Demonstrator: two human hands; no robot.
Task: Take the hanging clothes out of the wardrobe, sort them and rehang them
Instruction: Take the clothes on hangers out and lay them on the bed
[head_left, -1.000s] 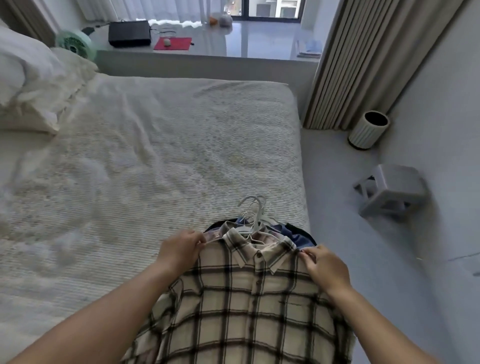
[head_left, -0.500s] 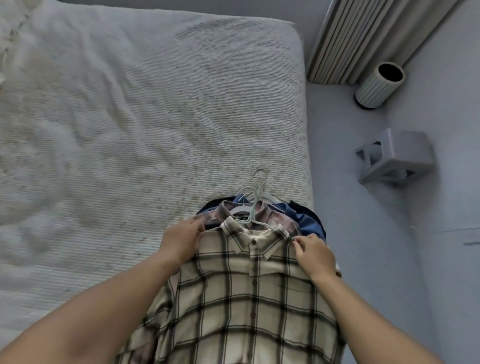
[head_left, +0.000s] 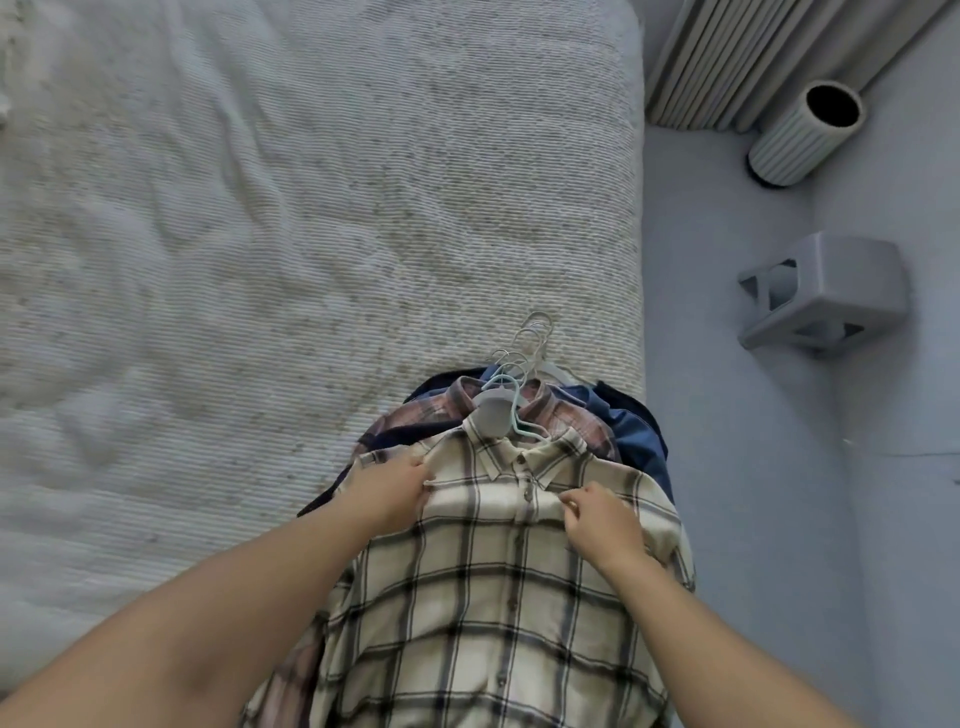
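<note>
1. A cream plaid shirt (head_left: 498, 582) lies on top of a stack of clothes at the lower centre of the frame, front up and buttoned, still on its hanger; the stack rests on the bed's (head_left: 270, 218) near right corner, likely laid flat there so the garments can be sorted one at a time.
2. Beneath it, a pink plaid shirt (head_left: 566, 421) and a blue garment (head_left: 634, 441) fan out toward the right centre, their collars stepped so that each shows.
3. The hanger hooks (head_left: 530, 348) bunch together just above the collars, all pointing toward the upper frame, which would keep the pile easy to lift as one.
4. The left hand (head_left: 387, 491) grips the cream shirt's shoulder at lower centre-left, fingers curled into the cloth.
5. The right hand (head_left: 602, 519) pinches the fabric near the placket, just right of the buttons, thumb and fingers closed on it.
6. On the floor at right stand a ribbed bin (head_left: 800, 140), upper right, and a grey stool (head_left: 826, 291) below it; pleated curtains (head_left: 727, 57) hang at the top.
</note>
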